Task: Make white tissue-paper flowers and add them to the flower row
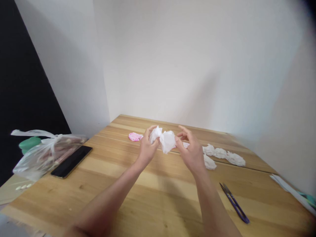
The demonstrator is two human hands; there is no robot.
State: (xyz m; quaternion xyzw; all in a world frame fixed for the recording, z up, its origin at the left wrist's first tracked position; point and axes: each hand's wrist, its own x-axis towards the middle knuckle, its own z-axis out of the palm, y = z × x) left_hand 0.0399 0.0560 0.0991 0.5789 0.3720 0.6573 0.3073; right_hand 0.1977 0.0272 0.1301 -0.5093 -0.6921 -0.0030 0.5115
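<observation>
My left hand [147, 145] and my right hand [190, 149] hold a bunched white tissue [165, 139] between them, raised a little above the wooden table [153, 197]. The left fingers pinch its left end. The right fingers grip its right end, with the index finger and thumb partly lifted. Behind my left hand lies a small pink object [135, 136] on the table. To the right of my right hand several crumpled white tissue pieces [223, 155] lie in a row.
A black phone [71, 161] lies at the left beside a tied clear plastic bag [41, 151] with a green lid [29, 143] behind it. Purple thread snips [234, 202] lie at the front right. White paper [291, 191] sits at the right edge. White walls enclose the back corner.
</observation>
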